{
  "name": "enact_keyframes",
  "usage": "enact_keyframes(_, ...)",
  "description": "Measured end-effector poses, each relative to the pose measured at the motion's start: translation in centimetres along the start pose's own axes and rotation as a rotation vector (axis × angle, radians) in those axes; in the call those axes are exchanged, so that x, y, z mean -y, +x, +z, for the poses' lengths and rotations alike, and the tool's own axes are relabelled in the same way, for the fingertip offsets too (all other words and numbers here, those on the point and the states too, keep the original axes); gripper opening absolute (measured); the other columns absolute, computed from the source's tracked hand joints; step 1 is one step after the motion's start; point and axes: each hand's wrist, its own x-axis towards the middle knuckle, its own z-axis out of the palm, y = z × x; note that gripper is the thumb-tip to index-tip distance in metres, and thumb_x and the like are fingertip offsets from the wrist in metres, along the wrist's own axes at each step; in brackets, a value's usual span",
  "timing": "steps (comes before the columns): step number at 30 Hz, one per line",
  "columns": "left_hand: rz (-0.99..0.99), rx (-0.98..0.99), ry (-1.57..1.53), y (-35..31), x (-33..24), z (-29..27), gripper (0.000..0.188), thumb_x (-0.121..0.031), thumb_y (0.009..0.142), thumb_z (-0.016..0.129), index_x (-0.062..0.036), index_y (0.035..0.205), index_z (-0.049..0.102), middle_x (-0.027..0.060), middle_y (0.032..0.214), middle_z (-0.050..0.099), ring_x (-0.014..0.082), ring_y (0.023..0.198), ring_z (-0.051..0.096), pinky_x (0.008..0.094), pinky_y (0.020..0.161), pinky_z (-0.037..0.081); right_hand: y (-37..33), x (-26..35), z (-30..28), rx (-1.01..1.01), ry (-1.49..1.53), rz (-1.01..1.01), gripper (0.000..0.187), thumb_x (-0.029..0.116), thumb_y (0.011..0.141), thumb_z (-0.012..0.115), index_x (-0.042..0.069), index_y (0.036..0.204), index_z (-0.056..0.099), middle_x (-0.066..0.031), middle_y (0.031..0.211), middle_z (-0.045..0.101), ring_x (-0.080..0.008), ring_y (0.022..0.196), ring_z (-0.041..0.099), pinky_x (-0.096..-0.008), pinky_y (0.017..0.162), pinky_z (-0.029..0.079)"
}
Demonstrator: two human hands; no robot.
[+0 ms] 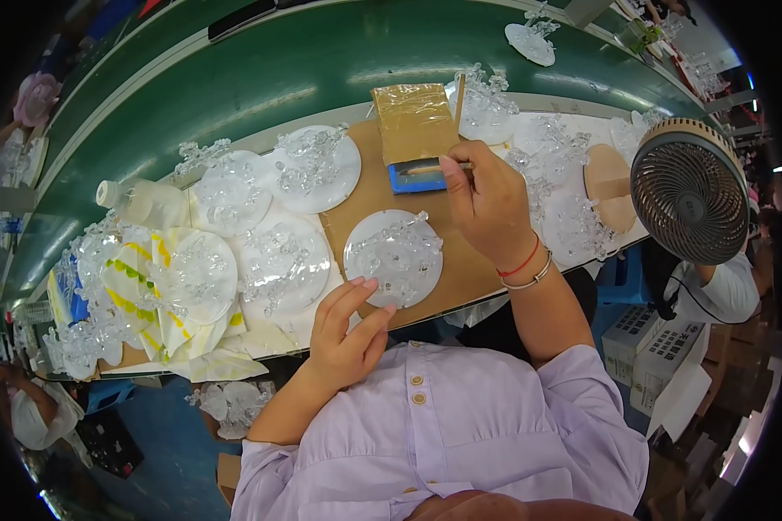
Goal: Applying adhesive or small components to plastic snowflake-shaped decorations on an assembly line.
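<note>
White disc [420,282], rim touched by parted fingers of left hand [343,346], thin stick [427,169] pinched by fingers of right hand [495,200], blue tray [419,186] beneath

clear pieces [381,247]: glossy plastic | white disc [401,292]: smooth | brown board [460,282]: matt cardboard | tan block [415,126]: shiny tape

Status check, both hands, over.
Right hand pinching thin stick at blue tray. Left hand at near edge of white disc. Taped cardboard directly behind tray.
</note>
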Motion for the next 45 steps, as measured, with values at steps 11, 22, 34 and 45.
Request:
enact_keyframes(11, 0.009, -0.008, 0.012, -0.1, 0.6, 0.5, 0.039, 0.002, 0.065, 0.069, -0.0088, 0.102, 0.069, 0.0160, 0.126, 0.056, 0.0344, 0.113, 0.055, 0.0385, 0.094, 0.046, 1.0, 0.1, 0.3, -0.052, -0.067, -0.035, 0.018, 0.017, 0.088, 0.070, 0.004, 0.082, 0.059, -0.0067, 0.060, 0.058, -0.0156, 0.049, 0.057, -0.0261, 0.046, 0.042)
enact_keyframes(22, -0.032, 0.069, 0.083, 0.3, 1.0, 0.5, 0.035, 0.000, 0.070, 0.071, -0.0079, 0.104, 0.068, 0.0150, 0.124, 0.057, 0.0325, 0.110, 0.057, 0.0379, 0.091, 0.048, 1.1, -0.2, 0.8, -0.113, -0.020, -0.015, 0.021, 0.018, 0.087, 0.072, 0.004, 0.080, 0.059, -0.0068, 0.057, 0.057, -0.0154, 0.047, 0.055, -0.0253, 0.045, 0.041)
enact_keyframes(34, -0.202, 0.082, 0.099, 1.5, 0.7, 1.0, 0.034, -0.002, 0.077, 0.070, -0.0066, 0.110, 0.065, 0.0140, 0.125, 0.057, 0.0314, 0.104, 0.060, 0.0374, 0.084, 0.051, 0.0, 0.3, -0.3, -0.167, -0.027, 0.010, 0.020, 0.016, 0.086, 0.072, 0.003, 0.080, 0.059, -0.0067, 0.059, 0.058, -0.0135, 0.049, 0.057, -0.0237, 0.046, 0.042)
enact_keyframes(45, -0.227, 0.004, 0.149, 2.2, 1.8, 2.4, 0.030, 0.003, 0.078, 0.069, -0.0060, 0.106, 0.067, 0.0111, 0.108, 0.067, 0.0281, 0.094, 0.065, 0.0342, 0.079, 0.053, -1.7, -0.6, -1.8, -0.252, 0.030, 0.048, 0.017, 0.014, 0.088, 0.071, 0.003, 0.082, 0.059, -0.0034, 0.059, 0.058, -0.0074, 0.050, 0.053, -0.0216, 0.047, 0.041)
